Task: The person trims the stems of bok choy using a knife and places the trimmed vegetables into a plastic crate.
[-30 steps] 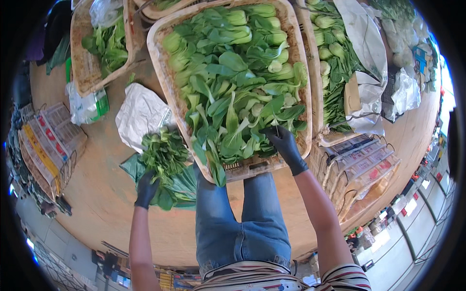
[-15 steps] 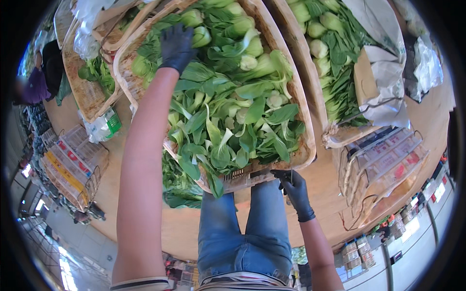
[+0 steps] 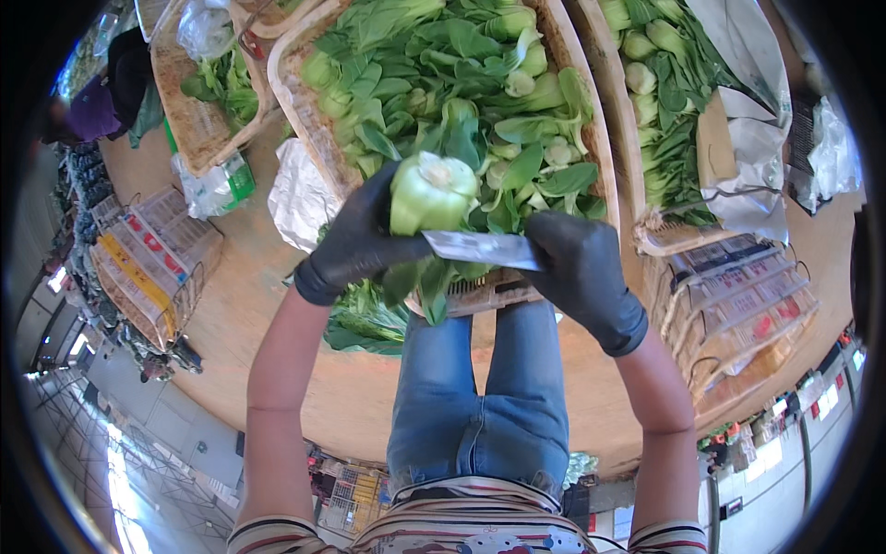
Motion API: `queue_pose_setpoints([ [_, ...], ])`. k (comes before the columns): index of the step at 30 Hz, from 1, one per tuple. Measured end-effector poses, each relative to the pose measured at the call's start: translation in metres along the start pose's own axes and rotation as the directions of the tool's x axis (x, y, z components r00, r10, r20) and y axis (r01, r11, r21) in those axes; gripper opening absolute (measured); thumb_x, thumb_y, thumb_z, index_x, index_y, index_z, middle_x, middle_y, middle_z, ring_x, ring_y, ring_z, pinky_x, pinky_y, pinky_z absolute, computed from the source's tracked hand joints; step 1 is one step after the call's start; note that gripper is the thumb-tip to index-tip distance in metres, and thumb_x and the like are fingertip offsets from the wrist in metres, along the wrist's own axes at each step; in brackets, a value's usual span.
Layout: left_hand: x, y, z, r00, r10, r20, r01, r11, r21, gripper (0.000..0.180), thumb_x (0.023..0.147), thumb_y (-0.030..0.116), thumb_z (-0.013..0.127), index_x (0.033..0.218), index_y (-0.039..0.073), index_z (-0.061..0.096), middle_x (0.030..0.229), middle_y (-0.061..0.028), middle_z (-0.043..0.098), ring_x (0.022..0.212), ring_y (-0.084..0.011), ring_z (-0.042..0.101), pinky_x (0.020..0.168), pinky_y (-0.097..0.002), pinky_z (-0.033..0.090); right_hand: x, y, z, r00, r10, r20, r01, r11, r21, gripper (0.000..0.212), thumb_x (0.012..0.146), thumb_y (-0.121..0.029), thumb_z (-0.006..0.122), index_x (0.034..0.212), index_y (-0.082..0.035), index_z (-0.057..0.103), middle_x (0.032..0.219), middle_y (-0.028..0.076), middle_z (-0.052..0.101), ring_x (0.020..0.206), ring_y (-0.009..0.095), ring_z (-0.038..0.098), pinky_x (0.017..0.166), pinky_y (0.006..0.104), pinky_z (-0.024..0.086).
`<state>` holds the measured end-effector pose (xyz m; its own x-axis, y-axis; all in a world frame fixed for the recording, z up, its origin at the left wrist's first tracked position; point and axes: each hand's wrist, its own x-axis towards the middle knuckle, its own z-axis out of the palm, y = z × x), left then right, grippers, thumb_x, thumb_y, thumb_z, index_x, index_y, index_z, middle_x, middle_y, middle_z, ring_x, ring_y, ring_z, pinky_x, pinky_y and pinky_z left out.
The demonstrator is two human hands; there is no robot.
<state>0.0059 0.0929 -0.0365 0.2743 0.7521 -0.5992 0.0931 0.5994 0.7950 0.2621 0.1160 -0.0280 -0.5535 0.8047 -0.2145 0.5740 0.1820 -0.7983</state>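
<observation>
My left hand point(image 3: 355, 240), in a black glove, is wrapped round a pale green bok choy point(image 3: 434, 205), its cut-looking white base tipped up and its leaves hanging below. My right hand point(image 3: 591, 277), also gloved in black, grips a knife point(image 3: 482, 248); its handle is hidden in the fist. The blade points left, its tip by my left thumb and its edge close below the bok choy. Whether the blade touches it I cannot tell. Beneath both hands, a large crate point(image 3: 604, 138) holds a heap of bok choy point(image 3: 406, 78).
Another crate point(image 3: 651, 242) of greens with grey sheeting stands on the right, a smaller crate point(image 3: 189, 157) at upper left. Baskets stand at right point(image 3: 748, 300) and left point(image 3: 152, 263). Loose leaves point(image 3: 369, 323) lie before my legs. A person in purple point(image 3: 92, 109) is at far left.
My left hand has come back from the far left of the crate and now holds a bok choy. My right hand has risen with the knife from the crate's near edge to meet it.
</observation>
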Motion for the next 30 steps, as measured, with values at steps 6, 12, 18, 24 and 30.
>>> queue_pose_setpoints([
  [6, -0.049, -0.01, 0.01, 0.998, 0.005, 0.058, 0.006, 0.982, -0.189, 0.078, 0.069, 0.016, 0.083, 0.132, 0.001, 0.04, 0.118, -0.0085, 0.056, 0.107, -0.0162, 0.054, 0.093, -0.0329, 0.045, -0.001, -0.039, 0.009, 0.991, -0.032, 0.127, 0.052, 0.986, -0.156, 0.011, 0.071, -0.014, 0.063, 0.068, -0.011, 0.053, 0.06, 0.008, 0.053, 0.052, 0.028, 0.056, 0.046, 0.0388, 0.043],
  [12, -0.078, -0.018, 0.002, 0.998, -0.004, 0.06, 0.004, 1.0, 0.0, 0.087, 0.062, 0.013, 0.086, 0.133, -0.001, 0.038, 0.12, -0.008, 0.056, 0.108, -0.0157, 0.054, 0.095, -0.0333, 0.044, -0.004, -0.062, 0.028, 0.994, -0.041, 0.103, 0.055, 0.989, -0.137, 0.009, 0.074, -0.015, 0.062, 0.07, -0.011, 0.056, 0.06, 0.008, 0.055, 0.053, 0.028, 0.058, 0.048, 0.0393, 0.044],
  [18, -0.089, -0.041, 0.002, 0.979, 0.192, 0.067, -0.185, 0.978, -0.098, 0.076, 0.063, 0.018, 0.084, 0.126, 0.004, 0.044, 0.118, -0.0115, 0.052, 0.111, -0.0238, 0.051, 0.098, -0.0363, 0.039, -0.044, 0.065, 0.064, 0.873, 0.455, 0.174, -0.331, 0.816, -0.473, 0.012, 0.082, -0.02, 0.061, 0.078, -0.01, 0.063, 0.067, 0.013, 0.063, 0.06, 0.03, 0.062, 0.053, 0.039, 0.048],
  [24, -0.088, -0.044, 0.02, 0.995, 0.063, 0.08, -0.05, 0.985, -0.165, 0.085, 0.068, 0.013, 0.079, 0.138, 0.003, 0.031, 0.133, -0.0127, 0.04, 0.123, -0.0226, 0.041, 0.102, -0.0356, 0.035, -0.045, -0.057, 0.057, 0.895, 0.372, 0.247, -0.409, 0.462, 0.787, 0.055, 0.075, -0.01, 0.075, 0.123, -0.001, 0.05, 0.112, 0.007, 0.062, 0.083, 0.015, 0.061, 0.077, 0.0253, 0.05],
  [30, -0.069, -0.026, 0.021, 0.943, 0.17, 0.286, -0.263, 0.907, 0.328, 0.072, 0.079, 0.01, 0.067, 0.141, 0.008, 0.032, 0.117, -0.0175, 0.059, 0.104, -0.0307, 0.06, 0.091, -0.0369, 0.046, -0.045, -0.041, 0.053, 0.94, 0.254, 0.229, -0.339, 0.769, 0.542, 0.067, 0.067, -0.014, 0.081, 0.125, -0.001, 0.05, 0.105, 0.006, 0.061, 0.095, 0.016, 0.058, 0.084, 0.0288, 0.047],
])
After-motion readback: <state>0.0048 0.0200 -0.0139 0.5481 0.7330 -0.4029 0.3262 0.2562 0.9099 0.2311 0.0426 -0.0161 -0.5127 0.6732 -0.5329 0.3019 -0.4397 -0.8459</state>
